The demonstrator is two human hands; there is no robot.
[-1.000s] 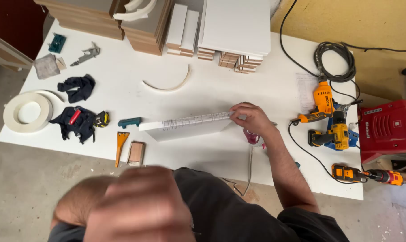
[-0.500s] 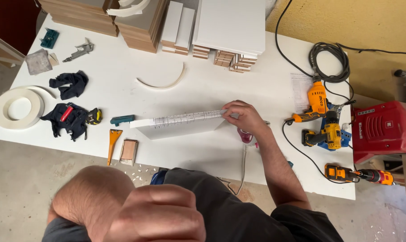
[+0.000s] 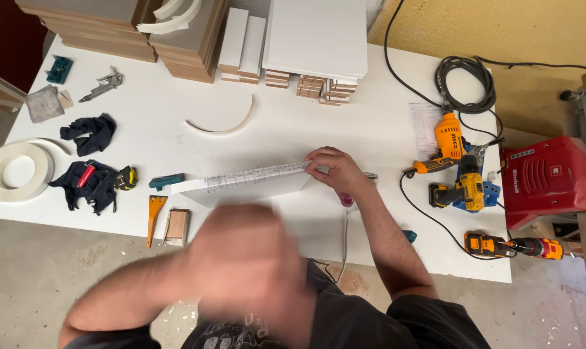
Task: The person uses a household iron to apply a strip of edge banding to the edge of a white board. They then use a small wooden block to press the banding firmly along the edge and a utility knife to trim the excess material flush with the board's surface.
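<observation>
My right hand (image 3: 335,169) grips the right end of a white board (image 3: 244,184) that stands on its long edge on the white table (image 3: 345,123). The board's top edge shows pale markings. Under that wrist lies a pink-tipped tool with a cord (image 3: 346,201). My left hand (image 3: 241,265) is raised close to the camera, blurred, near the table's front edge; whether it holds anything cannot be told. A teal tool (image 3: 166,181) lies at the board's left end.
An orange scraper (image 3: 155,216) and a small wooden block (image 3: 177,226) lie at the front left. Edge-banding roll (image 3: 16,171), dark gloves (image 3: 89,184), tape measure (image 3: 126,177) sit left. Stacked panels (image 3: 315,39) fill the back. Cordless drills (image 3: 454,161) and a red machine (image 3: 545,178) stand right.
My left hand has risen and shifted right, now covering the board's lower front. The right hand keeps its hold on the board's end.
</observation>
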